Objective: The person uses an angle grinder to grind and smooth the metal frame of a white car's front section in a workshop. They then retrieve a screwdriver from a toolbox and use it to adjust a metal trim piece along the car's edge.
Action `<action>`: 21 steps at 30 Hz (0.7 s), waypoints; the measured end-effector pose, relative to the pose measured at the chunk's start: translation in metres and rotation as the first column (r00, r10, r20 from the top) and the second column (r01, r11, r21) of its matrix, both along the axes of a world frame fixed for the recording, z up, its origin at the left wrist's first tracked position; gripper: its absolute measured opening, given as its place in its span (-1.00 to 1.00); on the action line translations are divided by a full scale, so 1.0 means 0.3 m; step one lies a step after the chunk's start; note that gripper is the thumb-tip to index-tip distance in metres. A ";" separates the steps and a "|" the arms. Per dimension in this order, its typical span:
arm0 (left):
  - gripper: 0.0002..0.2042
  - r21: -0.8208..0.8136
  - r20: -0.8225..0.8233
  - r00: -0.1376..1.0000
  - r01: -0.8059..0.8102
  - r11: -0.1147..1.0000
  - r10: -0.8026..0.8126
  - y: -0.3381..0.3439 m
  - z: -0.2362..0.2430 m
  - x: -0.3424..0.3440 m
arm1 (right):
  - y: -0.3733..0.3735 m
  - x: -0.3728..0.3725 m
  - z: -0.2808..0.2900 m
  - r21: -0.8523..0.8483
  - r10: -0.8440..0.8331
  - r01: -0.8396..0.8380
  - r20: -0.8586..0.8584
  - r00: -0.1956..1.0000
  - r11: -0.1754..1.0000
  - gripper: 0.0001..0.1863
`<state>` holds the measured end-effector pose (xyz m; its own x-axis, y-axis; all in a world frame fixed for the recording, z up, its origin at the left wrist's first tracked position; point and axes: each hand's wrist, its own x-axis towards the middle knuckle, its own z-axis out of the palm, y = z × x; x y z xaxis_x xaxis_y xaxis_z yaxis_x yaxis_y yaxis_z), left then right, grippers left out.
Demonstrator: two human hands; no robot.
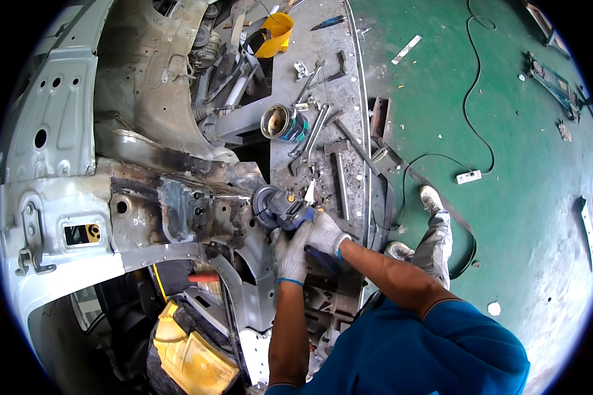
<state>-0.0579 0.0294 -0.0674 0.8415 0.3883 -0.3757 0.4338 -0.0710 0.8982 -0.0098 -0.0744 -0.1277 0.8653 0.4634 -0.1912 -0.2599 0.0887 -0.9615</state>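
Grinder with a dark round head, a small orange-yellow button and a blue body sits near the middle of the scene, at the right end of a stripped car shell. Its head points left, over the metal; whether the disc touches cannot be told. The left hand and the right hand, both in off-white knit gloves with blue cuffs, are side by side on the tool, each grip closed around it, the right one farther back along the blue body.

Around the head the shell is scorched brown and black, with patches of bare grey and several round holes; farther left it turns pale silver. A yellow piece lies inside the near opening.

Beyond the hands runs a grey, speckled surface. On it stand an open can, its rim stained brown, and, just right of it, wrenches and a hammer. Blue-handled pliers lie at the far end, near a yellow bowl-like piece.

To the right spreads a green floor, worn pale at the near right. A dark cable winds across it past a white power strip.
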 end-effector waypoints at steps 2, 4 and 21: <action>-0.47 0.058 -0.025 1.000 0.012 0.998 -0.010 0.005 0.000 0.004 | -0.027 0.015 0.023 0.064 0.045 -0.044 -0.022 0.999 0.997 -0.51; -0.44 0.061 -0.033 0.999 -0.011 0.998 0.013 0.019 -0.026 0.009 | -0.013 0.028 -0.005 0.097 0.067 -0.067 0.003 0.998 0.993 -0.52; -0.47 0.295 0.005 0.999 -0.049 0.954 0.050 0.010 -0.003 0.031 | 0.133 0.032 -0.112 0.368 -0.025 0.007 0.045 0.999 0.930 -0.50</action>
